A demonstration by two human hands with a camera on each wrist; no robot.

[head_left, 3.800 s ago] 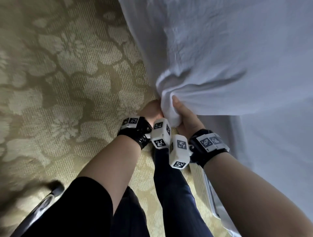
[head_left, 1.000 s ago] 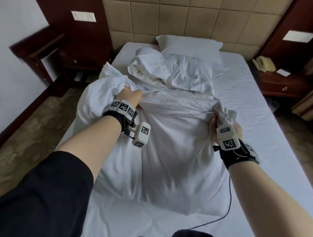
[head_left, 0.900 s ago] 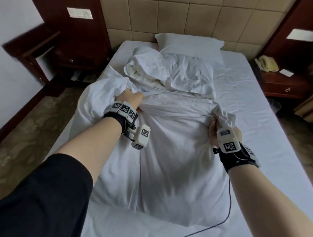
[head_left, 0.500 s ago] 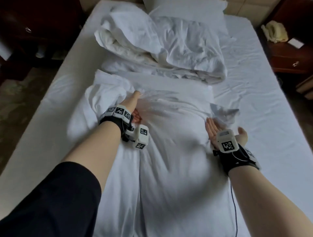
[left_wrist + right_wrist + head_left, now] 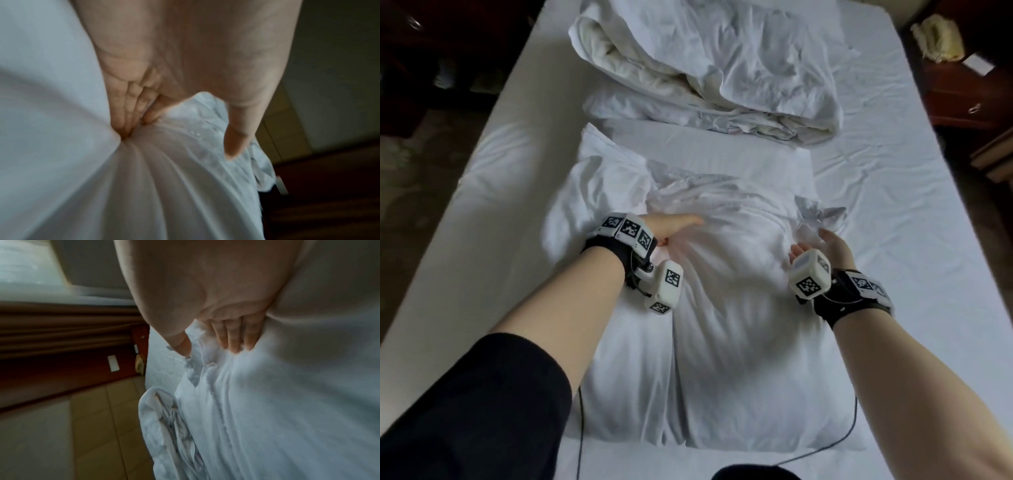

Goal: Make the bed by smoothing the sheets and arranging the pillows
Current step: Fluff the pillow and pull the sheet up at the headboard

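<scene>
While both hands lie flat, fingers straight, holding nothing — left hand, right hand on pillow — risk: bunched pillowcase end stays wrinkled, pillow mid-bed.

- A bed covered in a white fitted sheet is filling the view.
- A white pillow is lying at the centre.
- A crumpled white duvet is lying bunched at 12 o'clock, touching the pillow's far edge.
</scene>
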